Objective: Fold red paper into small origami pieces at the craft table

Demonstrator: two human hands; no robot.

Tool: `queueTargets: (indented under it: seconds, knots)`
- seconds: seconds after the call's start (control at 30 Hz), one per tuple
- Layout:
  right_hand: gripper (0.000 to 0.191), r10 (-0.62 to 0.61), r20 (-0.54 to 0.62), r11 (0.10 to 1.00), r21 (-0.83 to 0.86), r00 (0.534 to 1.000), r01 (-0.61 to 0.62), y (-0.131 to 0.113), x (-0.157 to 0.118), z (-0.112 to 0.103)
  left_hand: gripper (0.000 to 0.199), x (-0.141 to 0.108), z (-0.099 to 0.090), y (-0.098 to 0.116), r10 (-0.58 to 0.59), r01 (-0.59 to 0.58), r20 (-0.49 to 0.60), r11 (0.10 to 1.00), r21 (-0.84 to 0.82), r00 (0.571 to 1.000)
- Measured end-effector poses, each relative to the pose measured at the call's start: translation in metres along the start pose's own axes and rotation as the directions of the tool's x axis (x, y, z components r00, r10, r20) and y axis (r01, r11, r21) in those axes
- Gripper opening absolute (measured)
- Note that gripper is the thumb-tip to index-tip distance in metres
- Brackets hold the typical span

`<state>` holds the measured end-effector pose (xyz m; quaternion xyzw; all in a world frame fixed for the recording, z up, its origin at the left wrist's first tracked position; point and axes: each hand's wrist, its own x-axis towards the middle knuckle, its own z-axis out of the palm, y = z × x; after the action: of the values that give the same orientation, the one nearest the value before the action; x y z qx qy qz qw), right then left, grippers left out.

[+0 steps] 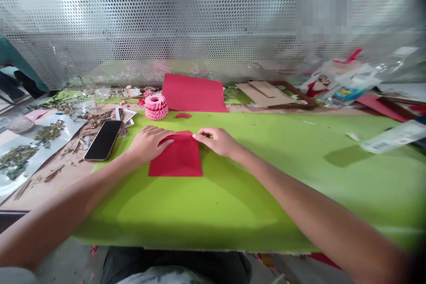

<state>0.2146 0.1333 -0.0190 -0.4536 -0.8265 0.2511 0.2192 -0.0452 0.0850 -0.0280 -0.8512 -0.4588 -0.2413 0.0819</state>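
The red paper rectangle (176,157) lies flat on the green board (266,204), right in front of me and just above centre of my feed. My left hand (149,144) rests on its top left corner, fingers together and laid flat, pressing down rather than gripping. My right hand (216,141) comes in from 3 o'clock, with its fingers curled and drawn together and the fingertips (199,134) at the top right of the paper. I can't tell from here whether they are pinching the edge or only touching it.

Taking the paper as the centre of the clock, a small red scrap (183,115) sits at 12 o'clock on the board, and a larger red sheet (193,93) lies beyond it. At 11 o'clock stands a pink folded-paper ring stack (156,107). A black smartphone (103,140) lies at 9 o'clock, just past the board's edge, and dried leaves on a white sheet (33,142) are farther out the same way. Cardboard pieces (266,94) lie at 1 o'clock, and a barcoded packet (394,136) sits at 3 o'clock. A perforated metal panel (166,17) closes off the far side.
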Motion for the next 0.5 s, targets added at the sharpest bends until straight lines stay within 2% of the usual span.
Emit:
queueTargets:
  seconds: [0.07,0.17,0.3,0.43,0.5]
  knots:
    - [0.035,-0.003,0.057,0.969,0.248,0.998,-0.011,-0.003,-0.001,0.003,0.030,0.000,-0.003,0.001,0.006,-0.006,-0.094,1.000,-0.005,0.996]
    - [0.037,0.019,0.124,0.824,0.560,0.992,-0.086,-0.010,-0.004,0.007,0.032,0.001,-0.010,0.006,0.033,-0.034,-0.176,0.999,-0.001,0.984]
    - [0.035,0.126,0.105,0.703,0.692,0.987,-0.163,-0.022,-0.010,0.013,0.043,0.003,-0.018,0.019,0.103,-0.102,-0.179,0.995,0.014,0.979]
    - [0.033,0.113,0.123,0.570,0.805,0.986,-0.165,-0.032,-0.015,0.016,0.059,0.002,-0.021,0.033,0.100,-0.097,-0.149,0.995,0.027,0.984]
    - [0.030,0.113,0.133,0.537,0.826,0.985,-0.173,-0.035,-0.017,0.014,0.059,0.000,-0.021,0.036,0.069,-0.064,-0.139,0.997,0.041,0.988]
